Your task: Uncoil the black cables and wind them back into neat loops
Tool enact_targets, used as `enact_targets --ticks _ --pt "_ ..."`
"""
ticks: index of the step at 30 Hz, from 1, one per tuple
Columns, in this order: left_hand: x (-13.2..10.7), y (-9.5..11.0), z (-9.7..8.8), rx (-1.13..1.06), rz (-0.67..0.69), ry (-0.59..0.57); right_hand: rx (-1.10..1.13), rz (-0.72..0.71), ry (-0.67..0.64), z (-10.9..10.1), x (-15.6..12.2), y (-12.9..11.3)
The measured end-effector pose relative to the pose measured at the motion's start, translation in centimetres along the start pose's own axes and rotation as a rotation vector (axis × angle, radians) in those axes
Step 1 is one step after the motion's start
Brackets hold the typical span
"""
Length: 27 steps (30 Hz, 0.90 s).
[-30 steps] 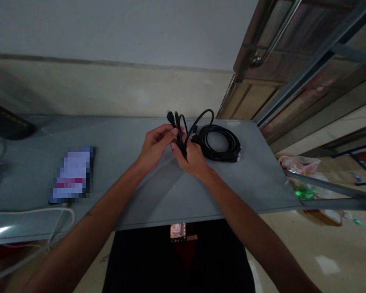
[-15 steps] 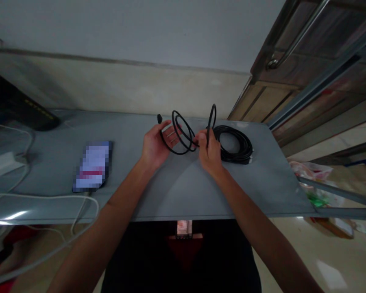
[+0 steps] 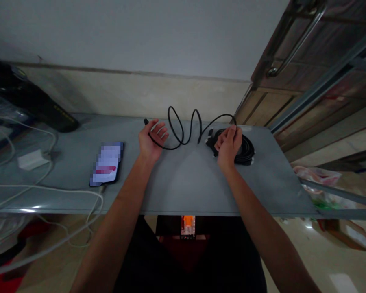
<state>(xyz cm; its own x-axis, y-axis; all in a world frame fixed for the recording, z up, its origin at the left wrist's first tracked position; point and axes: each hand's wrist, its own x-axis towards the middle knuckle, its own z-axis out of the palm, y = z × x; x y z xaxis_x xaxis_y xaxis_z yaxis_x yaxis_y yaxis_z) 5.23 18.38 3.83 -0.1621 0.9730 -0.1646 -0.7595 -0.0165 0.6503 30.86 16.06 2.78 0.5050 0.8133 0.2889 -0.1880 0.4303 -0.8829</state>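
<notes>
A black cable point(image 3: 184, 143) runs in loose, wavy loops between my two hands, above the grey tabletop. My left hand point(image 3: 151, 143) holds it near one end, with the thumb over the cable and the other fingers loosely curled upward. A small dark connector point(image 3: 146, 121) sticks out past that thumb. My right hand point(image 3: 229, 147) pinches the cable farther along, thumb and fingers closed. Behind and beneath my right hand lies a coil of black cable point(image 3: 248, 147), partly hidden by the hand. Dark plug-like pieces point(image 3: 210, 140) show at its left side.
A phone point(image 3: 107, 163) with a lit screen lies left of my left arm, a white cord point(image 3: 76, 190) plugged into it. Farther left are a white adapter point(image 3: 33, 159) and a black bottle-like object point(image 3: 45, 103). A wall backs the grey table point(image 3: 183, 187); a metal frame point(image 3: 332, 199) stands right.
My hands have moved apart, the right one over the coil and the left slightly leftward. The loops between them have stretched into wider waves. The view has shifted a little.
</notes>
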Motion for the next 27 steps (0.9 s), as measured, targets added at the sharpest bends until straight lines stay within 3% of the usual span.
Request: enact_targets --ticks 5,15,22,27 --pt "0.6 0.4 -1.0 -0.008 0.045 0.005 0.189 0.026 0.07 -1.3 1.9 0.0" --pt "0.7 1.8 -1.4 -0.092 0.079 0.091 0.232 -0.038 0.195 -3.6 3.7 -0.7" --pt "0.4 1.5 -1.1 -0.014 0.059 0.039 0.264 -0.032 0.172 -3.5 3.5 -0.6" --pt "-0.4 0.5 0.0 0.039 -0.027 -0.044 0.265 -0.036 0.042 -2.3 2.7 -1.0"
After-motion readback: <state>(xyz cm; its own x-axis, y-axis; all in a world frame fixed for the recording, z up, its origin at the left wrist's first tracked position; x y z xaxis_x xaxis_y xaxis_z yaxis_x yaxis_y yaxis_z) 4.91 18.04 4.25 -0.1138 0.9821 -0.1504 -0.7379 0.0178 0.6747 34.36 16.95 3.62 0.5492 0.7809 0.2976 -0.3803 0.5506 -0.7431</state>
